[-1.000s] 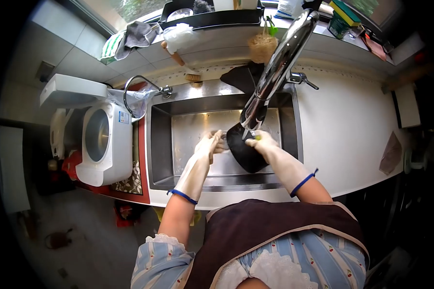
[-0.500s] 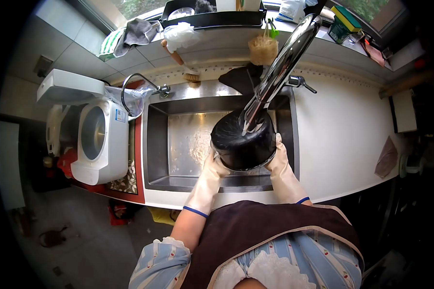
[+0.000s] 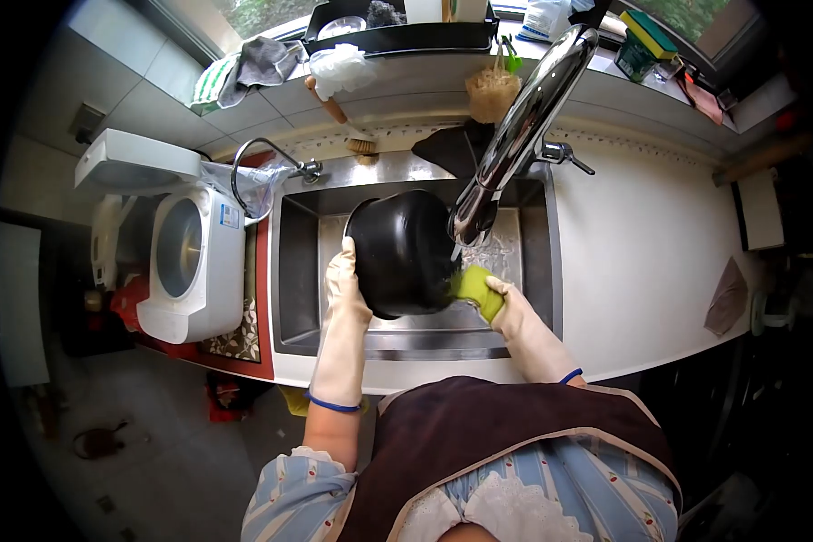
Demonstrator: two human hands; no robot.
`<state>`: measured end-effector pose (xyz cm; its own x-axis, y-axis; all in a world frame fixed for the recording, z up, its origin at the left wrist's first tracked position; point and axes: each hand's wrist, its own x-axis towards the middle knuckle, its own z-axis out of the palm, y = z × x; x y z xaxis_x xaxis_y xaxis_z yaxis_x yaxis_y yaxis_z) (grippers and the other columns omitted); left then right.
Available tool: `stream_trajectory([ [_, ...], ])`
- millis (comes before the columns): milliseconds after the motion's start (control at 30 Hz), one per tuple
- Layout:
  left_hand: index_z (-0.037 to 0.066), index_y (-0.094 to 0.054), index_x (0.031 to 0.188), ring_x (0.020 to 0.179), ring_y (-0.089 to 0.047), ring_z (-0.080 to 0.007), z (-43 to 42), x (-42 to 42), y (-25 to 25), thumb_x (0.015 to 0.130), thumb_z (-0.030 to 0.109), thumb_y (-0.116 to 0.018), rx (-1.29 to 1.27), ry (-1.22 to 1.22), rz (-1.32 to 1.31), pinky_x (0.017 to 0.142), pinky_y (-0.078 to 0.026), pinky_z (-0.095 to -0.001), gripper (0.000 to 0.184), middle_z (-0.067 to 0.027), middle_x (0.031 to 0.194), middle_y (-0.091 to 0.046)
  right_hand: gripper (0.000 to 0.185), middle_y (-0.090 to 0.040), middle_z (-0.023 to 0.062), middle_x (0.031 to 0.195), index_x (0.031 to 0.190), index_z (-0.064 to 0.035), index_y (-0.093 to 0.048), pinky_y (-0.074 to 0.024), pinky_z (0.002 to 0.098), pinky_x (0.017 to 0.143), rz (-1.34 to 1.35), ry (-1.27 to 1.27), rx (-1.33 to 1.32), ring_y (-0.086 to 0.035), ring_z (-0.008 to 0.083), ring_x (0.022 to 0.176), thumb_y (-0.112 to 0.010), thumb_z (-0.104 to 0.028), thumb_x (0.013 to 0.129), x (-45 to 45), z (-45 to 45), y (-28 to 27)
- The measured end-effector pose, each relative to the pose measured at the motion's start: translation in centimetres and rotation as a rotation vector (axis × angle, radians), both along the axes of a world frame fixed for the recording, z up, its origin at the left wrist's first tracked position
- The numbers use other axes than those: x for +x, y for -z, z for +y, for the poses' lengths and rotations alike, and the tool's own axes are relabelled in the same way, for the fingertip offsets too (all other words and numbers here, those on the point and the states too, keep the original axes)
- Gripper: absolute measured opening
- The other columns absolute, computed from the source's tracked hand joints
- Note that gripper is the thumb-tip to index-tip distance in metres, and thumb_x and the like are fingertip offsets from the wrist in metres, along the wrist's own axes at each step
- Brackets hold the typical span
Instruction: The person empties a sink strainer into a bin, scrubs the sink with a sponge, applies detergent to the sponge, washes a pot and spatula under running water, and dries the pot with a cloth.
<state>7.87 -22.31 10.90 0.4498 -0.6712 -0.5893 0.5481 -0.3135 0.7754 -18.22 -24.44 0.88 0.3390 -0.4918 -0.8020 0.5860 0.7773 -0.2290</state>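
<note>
A black rice cooker inner pot (image 3: 406,253) is tilted on its side over the sink (image 3: 300,271), its opening to the left and its base to the right. My left hand (image 3: 345,280), in a cream rubber glove, grips the rim on the left side. My gloved right hand (image 3: 509,307) is closed on a yellow-green sponge (image 3: 481,291), which is at the pot's lower right edge. Above and right of the pot hangs the chrome faucet (image 3: 528,126), with water running into the sink. My left fingers inside the pot are partly hidden.
An open white rice cooker (image 3: 190,262) stands on a red mat left of the sink. A wooden-handled brush (image 3: 359,144) and a dark cloth (image 3: 450,149) lie behind the basin. The white counter (image 3: 632,262) extends right; a black tray (image 3: 402,38) sits on the sill.
The pot has moved left from under the faucet and turned onto its side. My right hand has let go of it, and a sponge now shows in that hand.
</note>
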Motion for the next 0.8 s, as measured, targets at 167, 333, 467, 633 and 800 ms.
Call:
stream_trajectory([
  [167, 0.005, -0.064, 0.096, 0.071, -0.061, -0.0143, 1.3, 2.5, 1.0, 0.085, 0.036, -0.068, -0.043, 0.132, -0.234, 0.063, -0.051, -0.0273, 0.032, -0.0035, 0.086, -0.067, 0.03, -0.058, 0.0177, 0.117, 0.118, 0.0, -0.053, -0.0494, 0.0486, 0.09, -0.372, 0.096, -0.004, -0.059, 0.0361, 0.105, -0.043, -0.01, 0.092, 2.7, -2.0, -1.1],
  [333, 0.005, -0.063, 0.097, 0.073, -0.061, -0.0133, 2.4, 4.7, 1.1, 0.081, 0.024, -0.074, 0.107, 0.25, -0.411, 0.069, -0.049, -0.0267, 0.027, -0.003, 0.087, -0.067, 0.022, -0.054, 0.0154, 0.124, 0.109, -0.0098, -0.057, -0.0465, 0.0532, 0.091, -0.309, 0.023, -0.061, -0.053, 0.0383, 0.113, -0.041, -0.016, 0.095, 4.4, -2.7, -3.6],
  [467, 0.004, -0.06, 0.099, 0.08, -0.061, -0.0139, 3.5, 6.2, 4.0, 0.079, 0.009, -0.071, 0.107, 0.352, -0.721, 0.079, -0.047, -0.0261, 0.023, -0.0052, 0.09, -0.066, 0.018, -0.052, 0.0178, 0.126, 0.104, -0.0088, -0.056, -0.0442, 0.0583, 0.091, -0.327, 0.01, -0.115, -0.052, 0.0409, 0.113, -0.043, -0.017, 0.093, 4.6, -2.7, -3.3],
  [633, 0.0, -0.056, 0.103, 0.081, -0.059, -0.0155, 4.6, 6.0, 4.6, 0.08, 0.009, -0.069, 0.16, 0.567, -0.92, 0.074, -0.046, -0.0287, 0.028, -0.008, 0.088, -0.064, 0.029, -0.05, 0.0206, 0.129, 0.117, -0.0082, -0.054, -0.0393, 0.0631, 0.095, -0.684, -0.014, -0.3, -0.047, 0.043, 0.119, -0.044, -0.021, 0.093, 3.5, -3.0, -1.8],
  [800, 0.006, -0.058, 0.094, 0.077, -0.061, -0.0336, 5.4, 6.1, 8.7, 0.081, 0.014, -0.07, 0.357, 0.728, -1.187, 0.068, -0.048, -0.0373, 0.019, -0.0147, 0.087, -0.064, 0.037, -0.048, 0.0195, 0.132, 0.125, -0.0085, -0.051, -0.0359, 0.0647, 0.097, -0.645, 0.041, -0.224, -0.044, 0.0426, 0.123, -0.044, -0.023, 0.092, 3.2, -3.1, -7.1],
])
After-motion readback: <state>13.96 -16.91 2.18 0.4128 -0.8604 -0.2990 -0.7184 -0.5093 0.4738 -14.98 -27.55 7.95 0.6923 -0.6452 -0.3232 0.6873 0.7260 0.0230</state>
